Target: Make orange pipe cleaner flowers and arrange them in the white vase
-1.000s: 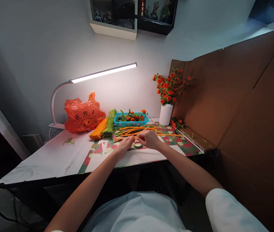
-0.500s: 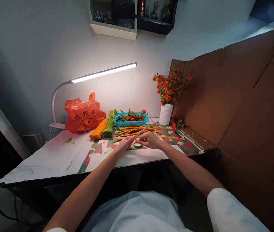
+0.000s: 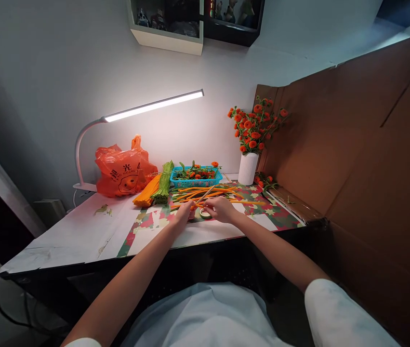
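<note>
Just behind the green tape roll (image 3: 205, 215), the left hand (image 3: 184, 212) and the right hand (image 3: 221, 209) both pinch an orange pipe cleaner (image 3: 194, 206), fingertips nearly meeting.

Lit desk lamp (image 3: 147, 108), orange plastic bag (image 3: 123, 168), blue basket (image 3: 195, 182), white vase (image 3: 247, 168), cardboard wall (image 3: 352, 144)

Pale blue-white short-sleeved shirt (image 3: 205, 315); right sleeve (image 3: 342, 313) loose, ending above elbow; forearms, left grip (image 3: 185, 212), right grip (image 3: 219, 208) bare.

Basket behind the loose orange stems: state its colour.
The basket is light blue, clearest in the head view.
</note>
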Motion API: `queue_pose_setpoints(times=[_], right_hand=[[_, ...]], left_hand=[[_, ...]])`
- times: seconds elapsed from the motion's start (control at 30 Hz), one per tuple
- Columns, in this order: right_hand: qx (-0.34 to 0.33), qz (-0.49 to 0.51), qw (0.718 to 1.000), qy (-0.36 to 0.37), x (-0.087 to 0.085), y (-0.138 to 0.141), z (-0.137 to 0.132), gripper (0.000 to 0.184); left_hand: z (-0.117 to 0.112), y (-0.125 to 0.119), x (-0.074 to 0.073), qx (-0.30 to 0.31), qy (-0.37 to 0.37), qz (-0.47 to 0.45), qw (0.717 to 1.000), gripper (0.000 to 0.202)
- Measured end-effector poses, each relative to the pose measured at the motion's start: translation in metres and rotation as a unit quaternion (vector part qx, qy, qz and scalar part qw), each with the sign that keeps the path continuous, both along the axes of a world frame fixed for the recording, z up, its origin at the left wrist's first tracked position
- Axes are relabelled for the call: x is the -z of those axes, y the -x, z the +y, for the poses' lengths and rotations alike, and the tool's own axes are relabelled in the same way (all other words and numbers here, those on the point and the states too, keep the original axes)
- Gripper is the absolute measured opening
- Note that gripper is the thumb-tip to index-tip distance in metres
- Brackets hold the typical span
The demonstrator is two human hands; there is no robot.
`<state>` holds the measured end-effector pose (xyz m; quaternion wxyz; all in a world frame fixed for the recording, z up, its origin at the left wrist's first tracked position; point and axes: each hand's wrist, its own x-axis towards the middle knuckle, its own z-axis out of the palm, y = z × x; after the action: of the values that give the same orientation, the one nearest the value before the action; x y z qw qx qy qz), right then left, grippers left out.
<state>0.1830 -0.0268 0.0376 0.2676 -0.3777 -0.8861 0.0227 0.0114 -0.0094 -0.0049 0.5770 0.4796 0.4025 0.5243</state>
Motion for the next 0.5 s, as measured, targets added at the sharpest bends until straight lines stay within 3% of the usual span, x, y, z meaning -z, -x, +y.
queue_pose_setpoints(times=[0.17, 0.3, 0.5], right_hand=[[-0.055, 0.087, 0.983, 0.150, 0.005, 0.003, 0.008, 0.022], [-0.097, 0.120, 0.956, 0.248, 0.004, -0.006, 0.026, 0.031], [-0.143, 0.015, 0.951, 0.273, -0.019, -0.015, 0.049, 0.029]], left_hand=[[0.001, 0.000, 0.001, -0.006, -0.007, -0.007, 1.000, 0.018], [-0.005, -0.001, -0.002, 0.038, -0.058, 0.023, 0.997, 0.021], [-0.012, 0.000, -0.003, 0.079, -0.178, 0.185, 0.963, 0.027]])
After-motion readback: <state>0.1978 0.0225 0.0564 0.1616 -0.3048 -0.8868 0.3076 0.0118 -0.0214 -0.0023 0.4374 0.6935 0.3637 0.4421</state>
